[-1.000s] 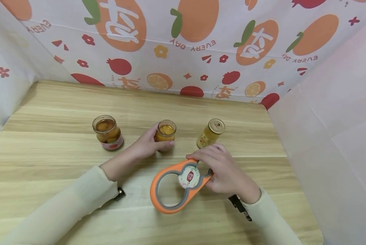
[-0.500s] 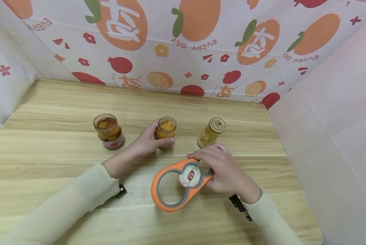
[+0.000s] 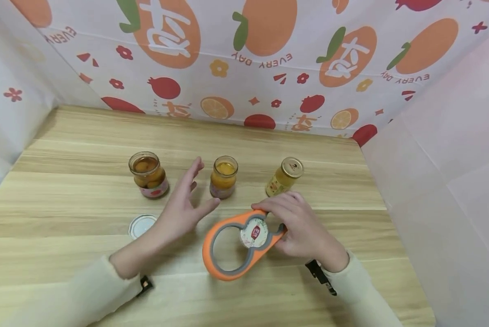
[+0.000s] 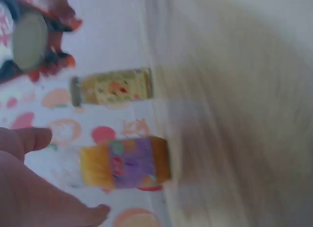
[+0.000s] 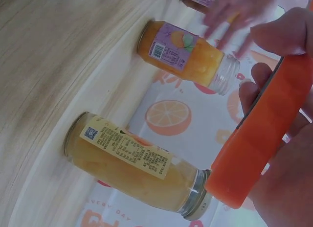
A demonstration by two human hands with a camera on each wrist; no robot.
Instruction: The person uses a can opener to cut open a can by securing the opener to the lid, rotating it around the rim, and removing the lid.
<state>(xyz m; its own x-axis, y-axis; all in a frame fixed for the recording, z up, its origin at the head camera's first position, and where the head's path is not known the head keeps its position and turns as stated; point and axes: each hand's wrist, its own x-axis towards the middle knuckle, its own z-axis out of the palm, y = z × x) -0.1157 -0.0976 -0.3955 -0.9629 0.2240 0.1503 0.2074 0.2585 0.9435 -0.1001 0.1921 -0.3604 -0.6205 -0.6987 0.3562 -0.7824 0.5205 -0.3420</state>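
My left hand (image 3: 181, 212) is beside the open glass jar of orange fruit (image 3: 223, 182), fingers spread and apart from it. This jar has a purple label (image 4: 133, 162) in the left wrist view. With my right hand (image 3: 299, 225) I grip an orange-and-grey jar opener (image 3: 207, 254) by its handle end, above the table. A printed round lid (image 3: 254, 233) sits in the opener's middle opening. Just beyond my right hand stands a capped jar with a yellow label (image 5: 122, 148). Farther left is an open jar of dark round fruit (image 3: 150, 178).
A white lid (image 3: 141, 224) lies on the wooden table (image 3: 64, 190), partly hidden by my left forearm. A fruit-printed cloth (image 3: 265, 81) hangs along the back edge, and a pale sheet (image 3: 453, 181) rises at the right side.
My left hand has let go of the middle jar and drawn back to the left, baring the white lid. My right hand keeps the opener in nearly the same spot.
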